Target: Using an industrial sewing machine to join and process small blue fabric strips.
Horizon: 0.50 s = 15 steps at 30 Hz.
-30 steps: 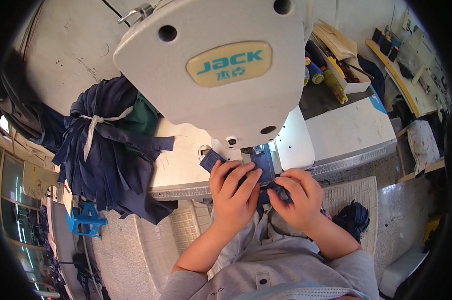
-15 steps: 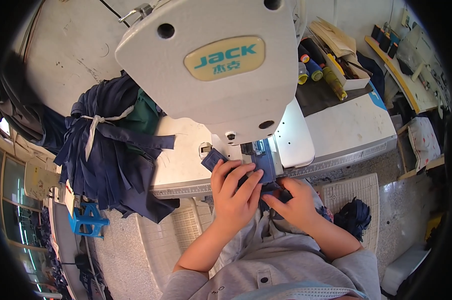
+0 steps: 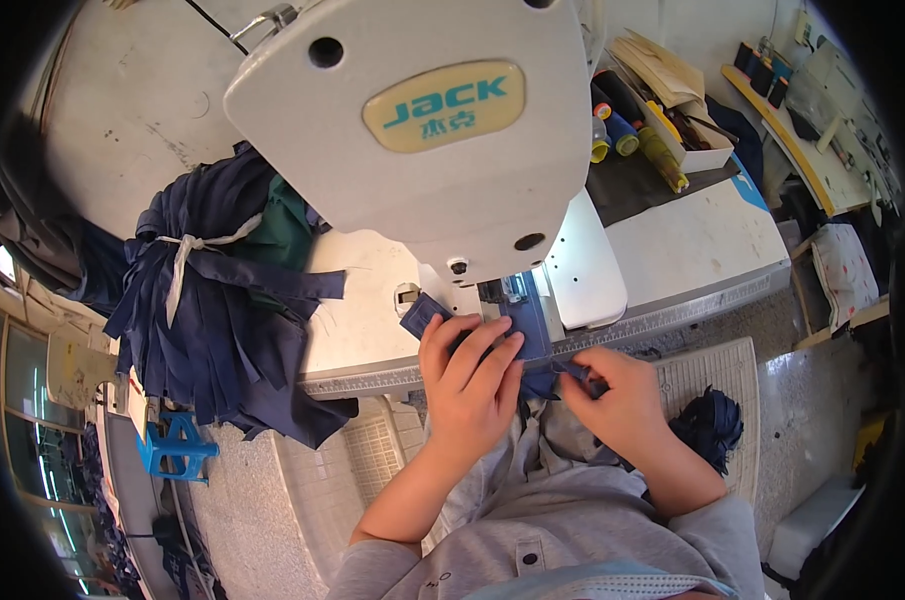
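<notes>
A navy fabric piece (image 3: 532,320) lies under the needle area of a white sewing machine (image 3: 412,190), lit by the machine's lamp. My left hand (image 3: 472,375) rests on the cloth with its fingers stretched out and slightly spread, just left of the needle. Beyond its fingertips a folded navy end (image 3: 424,316) sticks out to the left. At the table's front edge my right hand (image 3: 612,390) pinches the near part of the cloth between thumb and fingers. The curled fingers hide part of what is held there.
A tied bundle of navy strips (image 3: 192,290) hangs over the table's left side. At the back right stands a box (image 3: 707,155) of tools beside thread spools (image 3: 622,135). A ruler strip (image 3: 692,300) runs along the front edge. A blue stool (image 3: 177,445) is on the floor.
My right hand has shifted right, away from my left hand, and its fingers have curled more. My left hand keeps nearly the same place on the cloth.
</notes>
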Available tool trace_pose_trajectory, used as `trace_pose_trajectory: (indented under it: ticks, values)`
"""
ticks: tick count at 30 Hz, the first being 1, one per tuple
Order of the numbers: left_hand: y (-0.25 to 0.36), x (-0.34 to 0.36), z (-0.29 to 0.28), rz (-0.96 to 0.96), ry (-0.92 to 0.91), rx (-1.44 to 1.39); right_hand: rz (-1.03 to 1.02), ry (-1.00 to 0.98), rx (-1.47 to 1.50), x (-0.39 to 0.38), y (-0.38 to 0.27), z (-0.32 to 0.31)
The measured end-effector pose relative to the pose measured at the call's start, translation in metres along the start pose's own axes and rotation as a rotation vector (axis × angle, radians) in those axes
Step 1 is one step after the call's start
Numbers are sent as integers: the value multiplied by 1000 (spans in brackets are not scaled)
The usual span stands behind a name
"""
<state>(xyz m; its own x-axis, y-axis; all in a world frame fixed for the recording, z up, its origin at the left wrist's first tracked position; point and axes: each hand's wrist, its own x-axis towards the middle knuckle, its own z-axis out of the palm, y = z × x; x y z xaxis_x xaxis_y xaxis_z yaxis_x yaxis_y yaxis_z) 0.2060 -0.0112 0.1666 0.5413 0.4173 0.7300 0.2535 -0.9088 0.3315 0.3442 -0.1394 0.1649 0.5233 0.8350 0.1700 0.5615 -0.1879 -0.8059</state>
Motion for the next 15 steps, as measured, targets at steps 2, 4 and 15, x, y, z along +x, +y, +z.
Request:
trace_pose_trajectory:
  ticks: [2, 4, 15]
  values:
    - [0, 1, 1, 7, 4, 19, -107, 173, -113, -2, -10, -9]
    - [1, 1, 2, 1, 6, 25, -185, 337, -232, 1, -18, -10]
    - [2, 4, 6, -47, 4, 53, -455, 596, -207, 20, -21, 4]
